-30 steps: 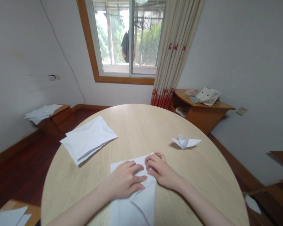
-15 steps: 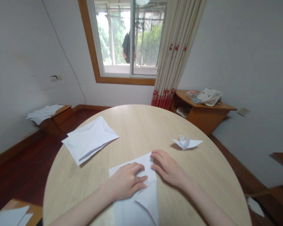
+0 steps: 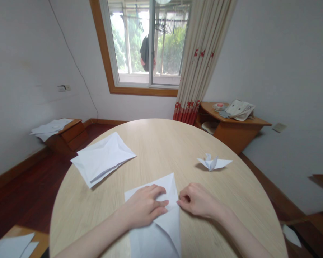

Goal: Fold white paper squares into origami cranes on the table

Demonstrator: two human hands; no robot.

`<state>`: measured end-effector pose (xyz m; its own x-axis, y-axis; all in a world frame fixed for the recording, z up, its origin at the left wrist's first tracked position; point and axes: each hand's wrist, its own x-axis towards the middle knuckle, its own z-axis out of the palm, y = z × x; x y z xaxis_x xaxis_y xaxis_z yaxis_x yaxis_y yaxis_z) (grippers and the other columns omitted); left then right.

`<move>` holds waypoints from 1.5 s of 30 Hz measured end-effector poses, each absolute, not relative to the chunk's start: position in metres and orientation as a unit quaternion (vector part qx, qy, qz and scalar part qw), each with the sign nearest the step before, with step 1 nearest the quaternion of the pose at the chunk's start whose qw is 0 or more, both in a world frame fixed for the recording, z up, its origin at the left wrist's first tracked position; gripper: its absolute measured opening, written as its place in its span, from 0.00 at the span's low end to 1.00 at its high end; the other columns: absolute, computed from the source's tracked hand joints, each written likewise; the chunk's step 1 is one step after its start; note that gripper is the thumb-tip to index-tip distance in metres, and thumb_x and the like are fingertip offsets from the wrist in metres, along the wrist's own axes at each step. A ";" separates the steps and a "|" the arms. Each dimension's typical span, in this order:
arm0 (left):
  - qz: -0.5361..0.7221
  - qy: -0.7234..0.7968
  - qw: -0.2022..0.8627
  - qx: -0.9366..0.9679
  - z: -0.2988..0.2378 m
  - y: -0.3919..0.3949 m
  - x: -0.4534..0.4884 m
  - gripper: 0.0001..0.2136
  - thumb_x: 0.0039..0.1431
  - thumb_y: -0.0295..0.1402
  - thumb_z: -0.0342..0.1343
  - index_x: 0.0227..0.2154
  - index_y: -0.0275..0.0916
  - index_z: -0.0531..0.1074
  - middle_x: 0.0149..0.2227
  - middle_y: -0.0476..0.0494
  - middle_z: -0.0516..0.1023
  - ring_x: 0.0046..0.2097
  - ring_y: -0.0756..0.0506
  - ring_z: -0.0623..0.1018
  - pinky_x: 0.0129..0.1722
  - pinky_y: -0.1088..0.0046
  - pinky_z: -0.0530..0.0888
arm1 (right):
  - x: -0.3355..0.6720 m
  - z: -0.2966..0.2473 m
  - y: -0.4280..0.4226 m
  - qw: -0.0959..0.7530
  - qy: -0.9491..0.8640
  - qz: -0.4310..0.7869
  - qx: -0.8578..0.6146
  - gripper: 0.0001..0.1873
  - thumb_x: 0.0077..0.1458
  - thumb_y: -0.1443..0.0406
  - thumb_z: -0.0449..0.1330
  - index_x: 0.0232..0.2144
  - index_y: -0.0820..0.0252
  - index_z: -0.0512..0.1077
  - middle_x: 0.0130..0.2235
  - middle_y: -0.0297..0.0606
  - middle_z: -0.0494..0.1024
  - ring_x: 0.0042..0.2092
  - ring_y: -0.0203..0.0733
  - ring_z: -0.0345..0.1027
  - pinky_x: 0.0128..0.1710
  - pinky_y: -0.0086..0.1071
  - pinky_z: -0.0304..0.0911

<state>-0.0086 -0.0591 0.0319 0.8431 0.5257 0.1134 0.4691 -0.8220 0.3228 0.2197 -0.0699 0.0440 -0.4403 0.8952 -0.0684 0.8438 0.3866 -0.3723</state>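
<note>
A white sheet of paper (image 3: 161, 229), partly folded, lies on the round wooden table (image 3: 156, 147) in front of me. My left hand (image 3: 145, 206) rests flat on it with fingers stretched out, pressing it down. My right hand (image 3: 199, 200) sits at the sheet's right edge with fingers curled, its fingertips touching the paper's edge near a fold. The far corner of the sheet points away from me between the two hands.
A stack of white sheets (image 3: 102, 159) lies at the table's left. A small folded paper crane (image 3: 214, 163) stands at the right. Beyond are a window, a curtain, a corner shelf (image 3: 231, 122) with a bag, and a low cabinet (image 3: 64, 134) with papers.
My right hand has slid from the sheet's top corner down and right to its edge, and its fingers have curled. The top corner now lies uncovered. My left hand stays put.
</note>
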 end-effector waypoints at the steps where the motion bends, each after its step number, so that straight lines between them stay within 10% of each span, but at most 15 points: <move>1: 0.099 0.262 0.141 0.950 0.032 -0.059 -0.008 0.15 0.67 0.39 0.46 0.47 0.43 0.74 0.51 0.41 0.70 0.49 0.41 0.71 0.48 0.63 0.69 | 0.220 0.043 -0.070 0.073 -0.829 0.184 -0.522 0.16 0.49 0.67 0.56 0.12 0.61 0.64 0.15 0.29 0.63 0.20 0.31 0.46 0.22 0.28 0.41; 45: 0.105 0.230 0.132 0.958 0.030 -0.058 -0.009 0.15 0.68 0.36 0.44 0.48 0.39 0.73 0.54 0.46 0.72 0.52 0.42 0.70 0.51 0.65 0.70 | 0.227 -0.006 -0.030 0.179 -0.795 0.063 -0.576 0.20 0.58 0.63 0.50 0.16 0.59 0.64 0.18 0.34 0.71 0.22 0.35 0.60 0.24 0.28 0.45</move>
